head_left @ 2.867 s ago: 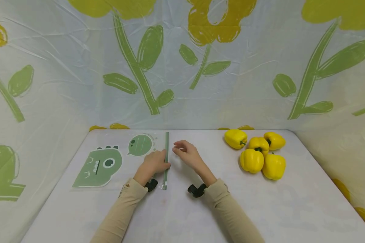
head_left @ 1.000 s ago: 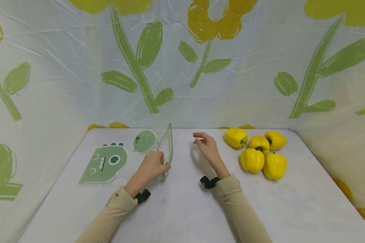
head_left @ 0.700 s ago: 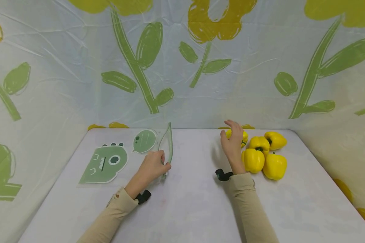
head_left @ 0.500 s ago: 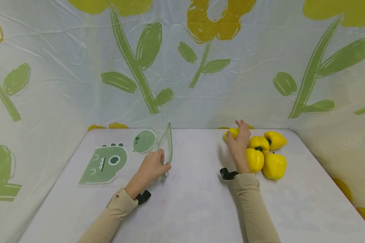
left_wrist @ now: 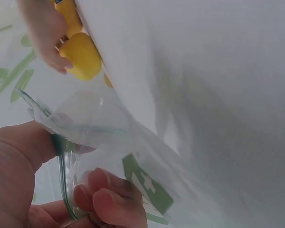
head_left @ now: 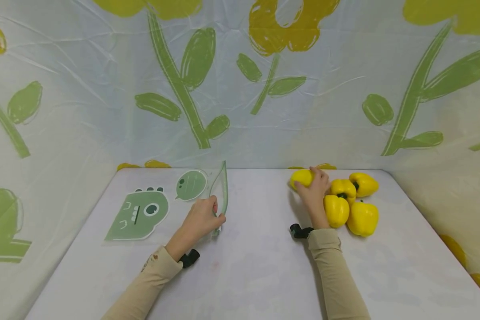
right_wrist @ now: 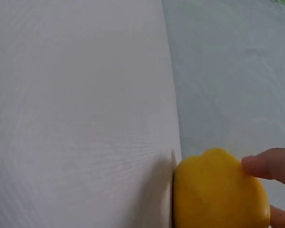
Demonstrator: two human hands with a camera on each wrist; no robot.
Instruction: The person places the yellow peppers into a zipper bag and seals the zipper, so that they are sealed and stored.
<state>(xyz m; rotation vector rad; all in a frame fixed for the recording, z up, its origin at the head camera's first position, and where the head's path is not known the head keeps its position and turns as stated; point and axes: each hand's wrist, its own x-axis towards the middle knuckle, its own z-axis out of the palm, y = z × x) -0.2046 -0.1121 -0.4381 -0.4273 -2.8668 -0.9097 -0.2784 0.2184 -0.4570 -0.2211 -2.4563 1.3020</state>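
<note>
Left hand (head_left: 200,218) pinches the clear zip bag (head_left: 138,218) at its mouth; the green zip strip (head_left: 226,193) is raised and bowed, so there's a gap between the 2 edges. Printed part of the bag lies flat on the table (head_left: 248,275). Right hand (head_left: 314,191) has thumb and fingers round 1 yellow pepper (head_left: 301,178) near the table's far edge, well apart from the bag (lifted or just resting there, can't tell). The 4 other peppers (head_left: 363,220) sit bunched to the right of that hand, on the table. Progress, my read: early. Done: bag mouth parted, 1 pepper in grip. Remaining: all 5 peppers are outside the bag, none visible in it, mouth unsealed. Left wrist view agrees: film open, pepper beyond it.
</note>
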